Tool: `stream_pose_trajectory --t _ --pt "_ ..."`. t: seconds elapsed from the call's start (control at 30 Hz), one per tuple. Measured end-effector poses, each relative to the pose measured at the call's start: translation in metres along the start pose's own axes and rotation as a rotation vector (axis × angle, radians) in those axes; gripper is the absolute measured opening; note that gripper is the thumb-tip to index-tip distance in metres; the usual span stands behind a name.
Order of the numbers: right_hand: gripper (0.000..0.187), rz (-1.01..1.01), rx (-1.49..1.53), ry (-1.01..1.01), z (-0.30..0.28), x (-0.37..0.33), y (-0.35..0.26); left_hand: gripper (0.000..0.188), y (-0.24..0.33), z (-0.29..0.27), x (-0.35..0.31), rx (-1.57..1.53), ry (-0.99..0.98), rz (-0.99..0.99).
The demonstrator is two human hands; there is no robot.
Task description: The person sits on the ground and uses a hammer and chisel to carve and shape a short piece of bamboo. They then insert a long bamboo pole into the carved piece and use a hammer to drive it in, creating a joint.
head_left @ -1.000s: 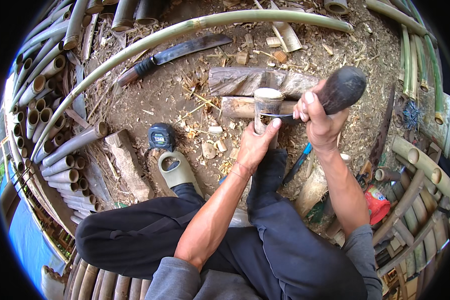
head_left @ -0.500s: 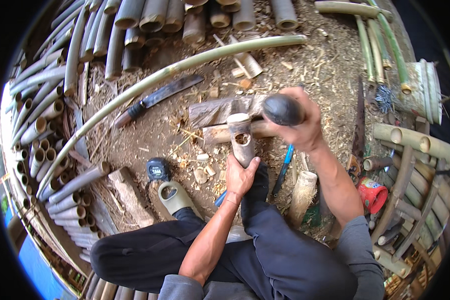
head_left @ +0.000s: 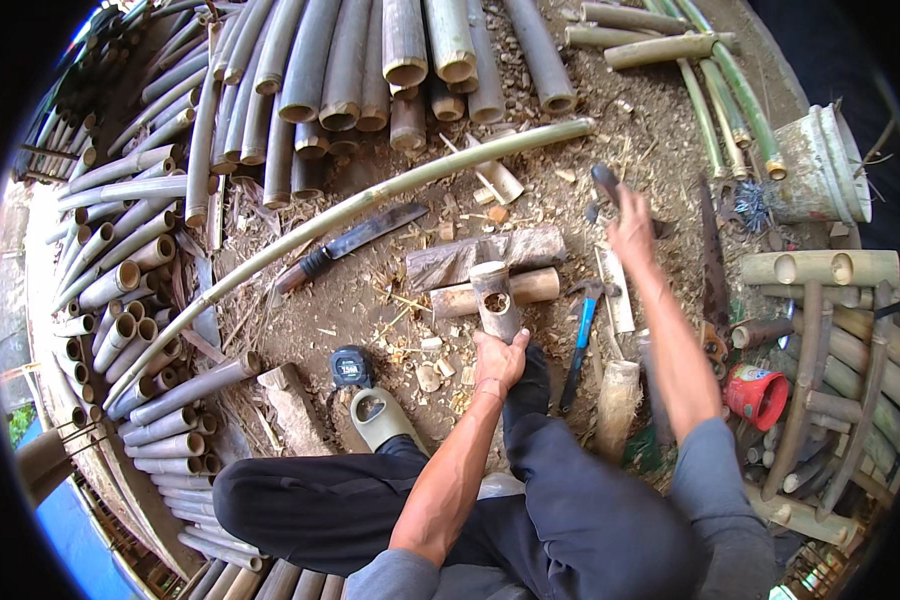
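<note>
My left hand (head_left: 500, 360) is closed round the near end of a short bamboo tube (head_left: 494, 315). A hole is cut in the tube's side, and its far end stands by a bamboo piece (head_left: 530, 287) on the ground. Farther out to the right, my right hand (head_left: 630, 228) is on a dark, round-ended tool (head_left: 605, 182), low over the dirt. Its fingers look closed on the tool, though blur and the hand hide most of it. A hammer with a blue handle (head_left: 582, 338) lies between my hands, nearer me.
A machete (head_left: 355, 242) lies beyond a long curved bamboo pole (head_left: 370, 205). Cut bamboo tubes (head_left: 340, 70) are stacked at the far side and left. A tape measure (head_left: 351, 367) rests by my shoe. On the right are a red container (head_left: 755, 395) and a white bucket (head_left: 815, 165).
My right hand has moved away from the bamboo tube, outward to the right and lower, with the dark tool. My left hand still grips the tube. The view has shifted slightly.
</note>
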State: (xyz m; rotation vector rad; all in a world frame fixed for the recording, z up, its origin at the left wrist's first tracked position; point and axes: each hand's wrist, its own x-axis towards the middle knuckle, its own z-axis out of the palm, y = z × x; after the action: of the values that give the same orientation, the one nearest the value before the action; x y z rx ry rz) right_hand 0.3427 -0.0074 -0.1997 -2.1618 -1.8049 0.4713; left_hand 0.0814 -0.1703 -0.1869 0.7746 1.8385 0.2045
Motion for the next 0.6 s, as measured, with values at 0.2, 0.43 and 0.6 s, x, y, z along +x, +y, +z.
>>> stream_pose_trajectory --t 0.2,0.43,0.6 --pt "0.073 -0.22 0.516 -0.11 -0.043 -0.194 -0.106 0.074 -0.025 0.002 0.028 -0.258 0.111 0.24" --pt "0.09 -0.234 0.595 -0.062 -0.119 -0.246 -0.037 0.066 0.071 -0.068 -0.05 -0.726 0.122 0.838" --pt "0.098 -0.537 0.538 0.264 -0.121 -0.205 -0.12 0.065 0.137 -0.076 -0.164 -0.626 -0.222 1.286"
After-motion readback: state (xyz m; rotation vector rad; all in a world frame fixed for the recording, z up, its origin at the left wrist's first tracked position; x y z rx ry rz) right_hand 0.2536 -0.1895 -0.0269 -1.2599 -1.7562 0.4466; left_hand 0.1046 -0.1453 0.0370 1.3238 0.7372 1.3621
